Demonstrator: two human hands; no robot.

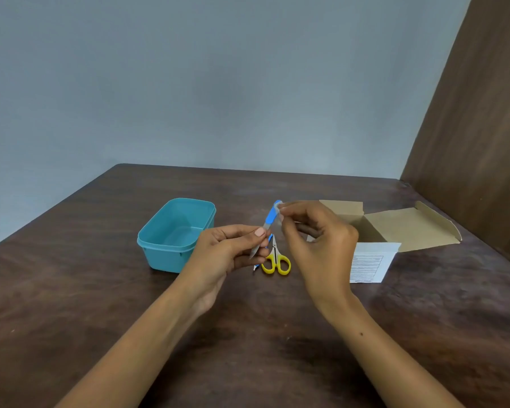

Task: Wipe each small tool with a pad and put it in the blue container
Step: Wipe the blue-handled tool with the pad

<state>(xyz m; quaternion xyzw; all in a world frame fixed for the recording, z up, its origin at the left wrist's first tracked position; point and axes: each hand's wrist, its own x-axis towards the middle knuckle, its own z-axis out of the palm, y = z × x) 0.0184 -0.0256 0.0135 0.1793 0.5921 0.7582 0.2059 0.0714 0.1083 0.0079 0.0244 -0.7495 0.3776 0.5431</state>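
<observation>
Above, we look down on a dark brown wood-grain table (100, 290) set against a plain blue-grey wall (218, 83), with a brown panel (477, 128) rising at the right. Over the middle of the table, our left hand (227, 254) pinches the metal end of a blue-handled tool (270, 217) between thumb and fingers, so that the tool slants up and away from the grip. Our right hand (318, 240) meets the tool's blue upper end, its fingertips pinching a small pale pad (280, 206) against it; the pad is mostly hidden by the fingers.

Beneath the hands, on the table, lie small yellow-handled scissors (276, 260), and just beside them a second slim blue tool (262, 254), largely covered by the left hand. To the left stands the blue container (171, 251), lid off, with nothing visible inside. To the right sits an open cardboard box (401, 225), flaps spread, its contents out of our sight, and a printed white sheet (371, 262) lies in front of it.
</observation>
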